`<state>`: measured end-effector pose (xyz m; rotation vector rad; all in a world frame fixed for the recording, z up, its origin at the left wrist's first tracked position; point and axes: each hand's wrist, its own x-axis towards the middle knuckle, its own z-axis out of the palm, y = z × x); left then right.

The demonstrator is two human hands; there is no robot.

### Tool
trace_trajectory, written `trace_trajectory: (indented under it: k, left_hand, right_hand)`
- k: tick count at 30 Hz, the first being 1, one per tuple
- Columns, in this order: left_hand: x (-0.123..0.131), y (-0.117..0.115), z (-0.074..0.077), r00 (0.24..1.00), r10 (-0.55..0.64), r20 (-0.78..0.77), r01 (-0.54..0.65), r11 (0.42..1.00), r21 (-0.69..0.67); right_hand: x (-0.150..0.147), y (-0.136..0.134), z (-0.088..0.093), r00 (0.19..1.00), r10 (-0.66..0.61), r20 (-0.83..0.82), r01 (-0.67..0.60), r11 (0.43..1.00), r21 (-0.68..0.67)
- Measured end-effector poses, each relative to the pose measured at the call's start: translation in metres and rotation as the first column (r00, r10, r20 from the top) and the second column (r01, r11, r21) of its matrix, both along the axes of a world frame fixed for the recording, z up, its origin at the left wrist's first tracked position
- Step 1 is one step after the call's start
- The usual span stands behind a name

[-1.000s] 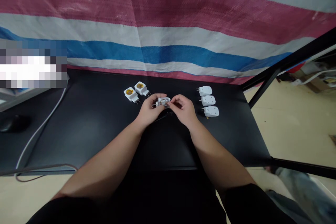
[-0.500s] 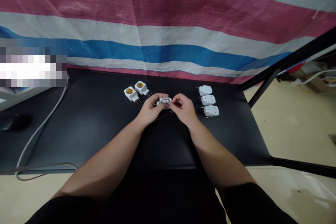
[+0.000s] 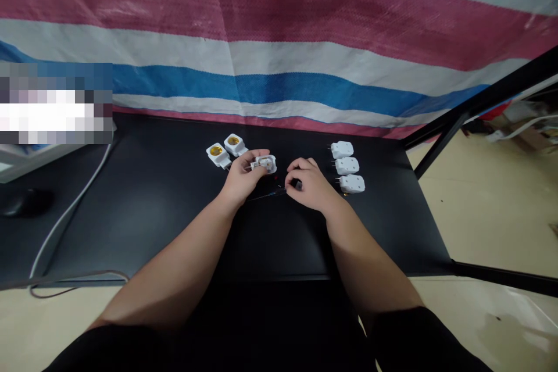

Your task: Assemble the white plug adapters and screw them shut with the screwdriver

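Observation:
My left hand (image 3: 242, 179) is closed around a white plug-in lamp socket shell (image 3: 265, 164), its hollow side facing up with small metal parts inside. My right hand (image 3: 306, 185) is curled, thumb and fingertips at the handle of a thin dark screwdriver (image 3: 275, 192) that lies low over the table, shaft pointing left. Part of the handle is hidden by the fingers. A tiny red piece (image 3: 275, 177) lies between the hands. Beyond my left hand are two white lamp sockets with plug pins, a near one (image 3: 217, 153) and a far one (image 3: 234, 143), gold-coloured inside.
At the right, three white plug-in sockets lie face down in a column: back (image 3: 342, 149), middle (image 3: 347, 165) and front (image 3: 352, 184). A black mouse (image 3: 26, 202) and grey cable (image 3: 74, 200) are at left. Striped sheeting (image 3: 279, 87) hangs behind the black table (image 3: 165, 232).
My hands have parted. The left has drawn slightly left with the socket shell; the right has let go of the shell and moved down to the screwdriver.

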<state>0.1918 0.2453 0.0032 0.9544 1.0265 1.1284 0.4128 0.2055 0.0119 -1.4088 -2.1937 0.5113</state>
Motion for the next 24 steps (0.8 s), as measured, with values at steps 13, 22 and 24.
trace_trajectory:
  k: [13,22,24]
  left_hand:
    - [0.000,0.001,0.001,1.000,-0.003,-0.008,0.003,1.000,-0.010]
    - [0.001,0.001,0.000,1.000,-0.022,0.001,0.022,0.999,-0.028]
    - [0.001,0.001,-0.001,1.000,-0.022,0.003,0.023,0.999,-0.034]
  right_hand:
    - [-0.003,0.006,0.000,0.999,0.035,0.008,-0.035,0.999,-0.024]
    - [-0.006,0.011,-0.004,0.997,0.078,0.003,-0.077,0.995,-0.055]
    - [-0.007,0.011,-0.003,0.996,0.087,0.013,-0.086,0.994,-0.060]
